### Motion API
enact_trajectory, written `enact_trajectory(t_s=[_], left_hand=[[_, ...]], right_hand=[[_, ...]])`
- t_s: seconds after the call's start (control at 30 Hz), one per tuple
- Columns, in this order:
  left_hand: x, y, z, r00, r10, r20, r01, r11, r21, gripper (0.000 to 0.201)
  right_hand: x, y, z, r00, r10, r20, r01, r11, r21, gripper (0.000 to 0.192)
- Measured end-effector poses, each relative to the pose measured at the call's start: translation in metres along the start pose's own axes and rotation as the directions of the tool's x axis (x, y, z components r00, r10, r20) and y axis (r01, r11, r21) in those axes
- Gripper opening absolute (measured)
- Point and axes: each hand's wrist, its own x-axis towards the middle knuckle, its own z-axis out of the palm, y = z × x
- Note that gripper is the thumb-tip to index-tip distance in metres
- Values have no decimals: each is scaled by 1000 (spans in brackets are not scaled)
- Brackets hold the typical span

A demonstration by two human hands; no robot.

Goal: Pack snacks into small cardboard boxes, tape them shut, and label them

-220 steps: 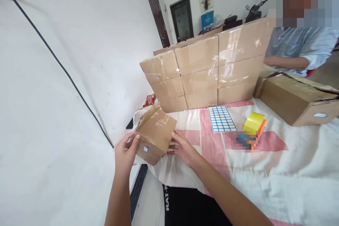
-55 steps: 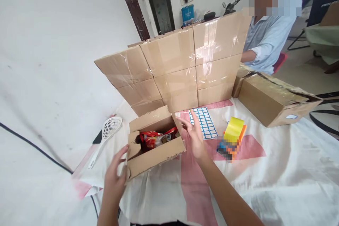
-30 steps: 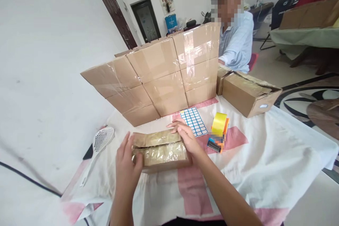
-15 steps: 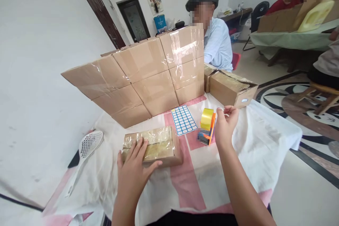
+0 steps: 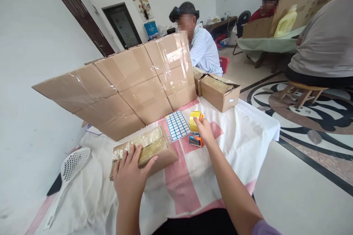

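My left hand (image 5: 131, 170) lies with spread fingers on top of a taped cardboard box (image 5: 156, 151), its thumb along the near edge. Shiny yellowish tape covers the box's top. To the right, my right hand (image 5: 204, 127) grips an orange tape dispenser (image 5: 196, 140) that carries a roll of yellow tape (image 5: 194, 120). The thumb presses on the roll, and the other fingers are partly hidden behind it. Between the box and the dispenser lies a sheet of blue-bordered labels (image 5: 177, 125).
A wall of taped cardboard boxes (image 5: 129, 88) stands across the table. Another box with a small label (image 5: 220, 91) sits at the far right. On the left lies a white slotted skimmer (image 5: 72, 165) on the tablecloth (image 5: 226, 176). A person (image 5: 205, 49) sits behind the boxes.
My right hand has come down and left from beside the tape dispenser and taken hold of it. The left hand stays on the box. The view has swung right.
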Motion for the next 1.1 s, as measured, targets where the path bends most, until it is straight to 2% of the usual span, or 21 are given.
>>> enact_trajectory(t_s=[0.13,0.23,0.3,0.37,0.43,0.5,0.57,0.63,0.7,0.77,0.83,0.9,1.03,1.1], left_hand=[[7,-3,-2,999,-12,42,13,1000,-19,63],[8,6,-12,999,40,21,-38,995,-95,46],[3,23,-20,983,162,-91,-177,967,-184,32],[-4,47,-27,940,272,-206,-322,907,-270,24],[-11,72,-29,924,305,-229,-371,858,-355,25],[-16,93,-26,951,260,-167,-308,843,-441,29],[-20,106,-20,985,158,-70,-171,841,-514,33],[-22,111,-12,998,43,40,-11,801,-599,33],[-23,111,-5,990,-30,139,119,711,-693,28],[-23,108,1,977,-51,207,197,584,-787,22],[-22,106,4,974,-49,222,219,460,-860,20],[-21,106,5,977,-70,201,212,381,-900,18],[-24,115,-4,980,-125,157,194,389,-900,16],[-26,119,-12,980,-124,154,191,396,-898,16]], right_hand=[[-7,-9,4,995,-25,93,19,998,64,44],[-22,-26,10,986,-57,157,34,989,146,45],[-35,-41,13,977,-73,199,26,972,232,47],[-48,-57,14,972,-71,226,-2,951,309,48],[-62,-70,14,973,-48,225,-33,940,341,48],[-72,-79,15,976,-19,217,-58,937,343,46],[-80,-83,17,975,-5,224,-75,934,349,45],[-85,-82,19,965,-7,261,-92,926,365,45],[-86,-78,21,956,-22,293,-95,921,378,44],[-86,-75,22,957,-40,287,-68,932,357,44],[-85,-73,22,965,-63,255,-20,951,309,44],[-83,-73,22,965,-86,249,15,962,273,45],[-83,-79,16,959,-137,248,76,967,242,46],[-83,-84,11,933,-208,292,152,968,200,47]])
